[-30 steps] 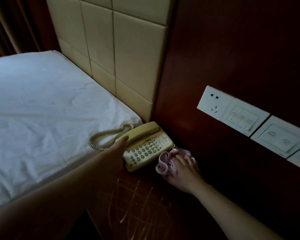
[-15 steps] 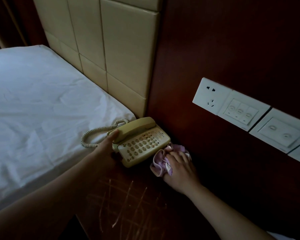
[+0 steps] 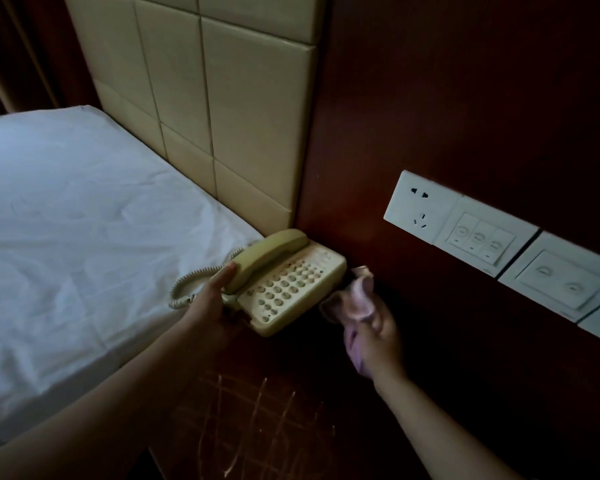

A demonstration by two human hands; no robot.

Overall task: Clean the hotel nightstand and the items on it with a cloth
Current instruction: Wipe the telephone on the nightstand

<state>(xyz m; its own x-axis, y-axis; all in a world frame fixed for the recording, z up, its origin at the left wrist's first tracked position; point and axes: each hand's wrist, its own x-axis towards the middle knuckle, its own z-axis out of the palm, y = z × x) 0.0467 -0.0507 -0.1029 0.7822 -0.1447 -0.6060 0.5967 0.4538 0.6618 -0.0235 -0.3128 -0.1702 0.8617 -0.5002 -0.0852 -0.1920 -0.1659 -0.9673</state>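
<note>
left hand [image 3: 210, 301]: at the near left end of the phone [image 3: 284, 284], thumb against the handset [image 3: 269, 256]; grip clasps the phone's left edge.
right hand [image 3: 378, 332]: just right of the phone, grip clenched round a bunched pink cloth [image 3: 355, 297].
cloth: beside the phone's right edge, close to the dark wall panel; contact unclear.
phone: cream, at the back left corner of the nightstand [image 3: 257, 427], handset on its cradle, coiled cord [image 3: 191, 285] toward the bed [image 3: 84, 237].
nightstand: dark wood, pale scratches near the front.
wall: socket [image 3: 421, 206] and switches [image 3: 478, 239] to the right.
</note>
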